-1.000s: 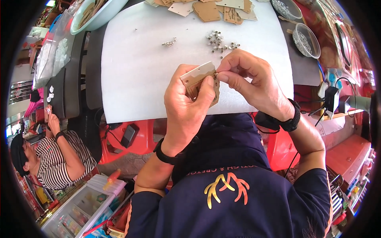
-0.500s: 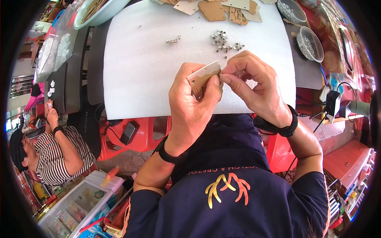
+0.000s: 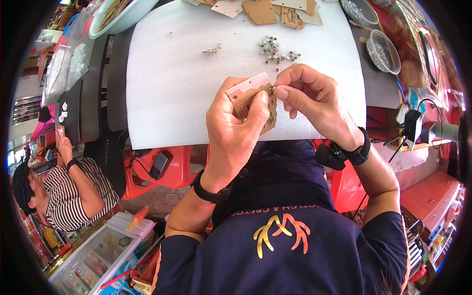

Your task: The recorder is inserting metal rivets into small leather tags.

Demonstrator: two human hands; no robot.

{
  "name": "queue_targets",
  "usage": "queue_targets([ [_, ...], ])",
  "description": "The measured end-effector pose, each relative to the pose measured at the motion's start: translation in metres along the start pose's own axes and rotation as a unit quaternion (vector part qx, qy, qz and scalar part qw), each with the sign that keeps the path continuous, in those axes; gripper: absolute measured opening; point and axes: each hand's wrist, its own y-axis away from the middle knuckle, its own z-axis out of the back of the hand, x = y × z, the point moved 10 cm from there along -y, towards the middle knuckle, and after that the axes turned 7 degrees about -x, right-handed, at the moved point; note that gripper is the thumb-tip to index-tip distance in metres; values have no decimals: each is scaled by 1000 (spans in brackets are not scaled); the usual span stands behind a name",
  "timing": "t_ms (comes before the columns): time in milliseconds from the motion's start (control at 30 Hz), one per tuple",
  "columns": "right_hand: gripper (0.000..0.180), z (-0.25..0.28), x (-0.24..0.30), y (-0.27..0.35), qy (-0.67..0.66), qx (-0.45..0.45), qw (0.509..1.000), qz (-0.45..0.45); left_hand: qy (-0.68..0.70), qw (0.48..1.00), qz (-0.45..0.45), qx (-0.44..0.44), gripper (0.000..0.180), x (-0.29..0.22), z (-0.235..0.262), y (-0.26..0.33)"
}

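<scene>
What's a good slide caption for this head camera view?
Left hand holds brown card tags while right hand pinches at their top edge, above a white mat.

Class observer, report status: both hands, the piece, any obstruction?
Left hand grips brown card tag. Right hand pinches at its top edge. Loose metal eyelets beyond, clear.

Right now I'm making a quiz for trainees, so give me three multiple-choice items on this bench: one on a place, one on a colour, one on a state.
1. Where is the heap of small metal pieces?
A. on the white mat
B. in the left hand
C. on the red stool

2. What colour is the mat?
A. green
B. white
C. black

3. How is the brown card tag held?
A. lying loose
B. hanging from a hook
C. gripped in the left hand

Key: 1 A, the heap lies beyond the hands; 2 B, plainly white; 3 C, the left hand holds it while the right hand pinches its upper edge.
</scene>
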Motion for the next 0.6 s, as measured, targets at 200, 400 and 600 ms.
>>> queue_targets([
  [200, 11, 5, 16, 2, 112, -38, 982, 147, 21, 1000, 14, -1, 16, 1, -3, -1],
  [400, 11, 5, 11, 1, 86, -46, 989, 108, -30, 999, -23, 12, 13, -1, -2, -2],
  [600, 15, 3, 2, -1, 2, -51, 998, 42, -77, 992, -103, 6, 13, -10, -2, -2],
])
